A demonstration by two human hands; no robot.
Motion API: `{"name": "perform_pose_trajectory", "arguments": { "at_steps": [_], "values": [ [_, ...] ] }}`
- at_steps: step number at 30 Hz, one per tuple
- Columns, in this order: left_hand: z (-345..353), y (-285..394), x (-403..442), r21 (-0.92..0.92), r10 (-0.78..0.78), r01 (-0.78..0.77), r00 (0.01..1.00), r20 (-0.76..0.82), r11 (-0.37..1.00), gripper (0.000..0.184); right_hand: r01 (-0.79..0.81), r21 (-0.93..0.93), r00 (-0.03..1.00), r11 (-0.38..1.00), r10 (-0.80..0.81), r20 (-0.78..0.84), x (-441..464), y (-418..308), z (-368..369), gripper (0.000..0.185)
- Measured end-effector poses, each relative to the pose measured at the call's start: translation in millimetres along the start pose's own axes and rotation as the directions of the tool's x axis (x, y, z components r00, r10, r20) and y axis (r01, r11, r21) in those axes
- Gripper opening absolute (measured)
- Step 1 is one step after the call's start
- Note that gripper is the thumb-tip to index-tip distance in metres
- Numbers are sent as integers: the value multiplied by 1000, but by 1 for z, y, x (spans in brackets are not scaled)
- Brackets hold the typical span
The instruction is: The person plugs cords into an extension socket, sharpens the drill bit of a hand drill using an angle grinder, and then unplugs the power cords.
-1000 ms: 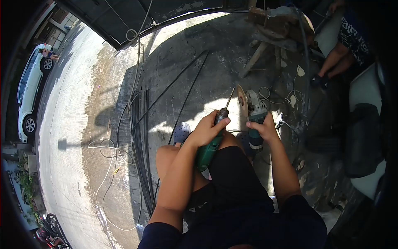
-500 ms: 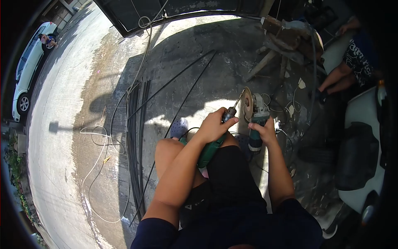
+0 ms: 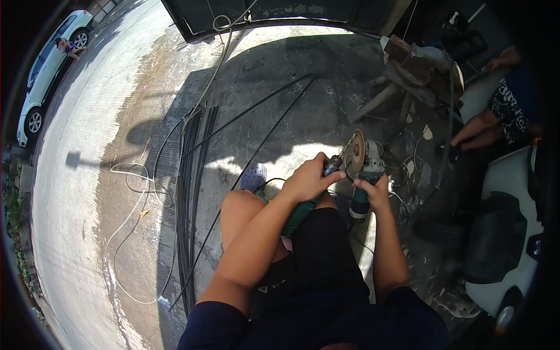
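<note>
My left hand (image 3: pixel 309 178) is closed around the front of a green power drill (image 3: pixel 299 217), just behind its dark chuck (image 3: pixel 332 165). The drill's body lies along my thigh. A thin drill bit (image 3: pixel 347 149) points from the chuck up toward a brown grinding disc (image 3: pixel 358 150); whether the two touch I cannot tell. That disc belongs to an angle grinder (image 3: pixel 360 203), whose green body my right hand (image 3: pixel 376 191) grips, with the thumb across it. The disc faces left, toward the bit.
Long black metal bars (image 3: pixel 189 175) lie on the concrete at left, beside loose cables (image 3: pixel 153 181). A wooden stand (image 3: pixel 385 99) is ahead right. Another person's legs (image 3: pixel 475 128) and a white motor scooter (image 3: pixel 507 175) are at right. A second person (image 3: pixel 70 48) sits by a white car (image 3: pixel 49 64).
My view has shifted slightly, so the surroundings sit differently. Both hands keep their tools; the drill chuck and grinder appear a little farther right and lower in view.
</note>
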State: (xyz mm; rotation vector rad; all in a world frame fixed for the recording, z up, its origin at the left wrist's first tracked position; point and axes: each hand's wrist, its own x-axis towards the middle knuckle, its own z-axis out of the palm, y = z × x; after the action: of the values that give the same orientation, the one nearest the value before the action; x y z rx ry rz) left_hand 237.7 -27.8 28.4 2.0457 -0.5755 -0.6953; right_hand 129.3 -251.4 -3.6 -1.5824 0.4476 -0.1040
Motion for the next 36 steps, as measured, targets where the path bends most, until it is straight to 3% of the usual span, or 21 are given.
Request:
{"name": "perform_pose_trajectory", "arguments": {
  "at_steps": [22,29,32,34,36],
  "values": [
    [2,1,0,50,5,-7,999,38,999,74,37,-107,999,994,-38,-11,4,-1,-7,32],
    [2,2,1,19,-13,12,1000,29,1000,75,0,-60,1000,998,-1,-1,4,5,-8,30],
    [2,4,0,-21,39,-41,997,-72,999,75,-39,33,999,999,40,-30,-1,11,-7,27],
    [1,6,-4,-62,8,-24,967,-255,998,70,-80,69,995,994,84,-60,-6,16,-10,25],
    [-11,16,-11,-102,-11,-11,978,-210,995,66,-80,79,993,994,86,-78,-10,21,-17,24]
  ]
}}
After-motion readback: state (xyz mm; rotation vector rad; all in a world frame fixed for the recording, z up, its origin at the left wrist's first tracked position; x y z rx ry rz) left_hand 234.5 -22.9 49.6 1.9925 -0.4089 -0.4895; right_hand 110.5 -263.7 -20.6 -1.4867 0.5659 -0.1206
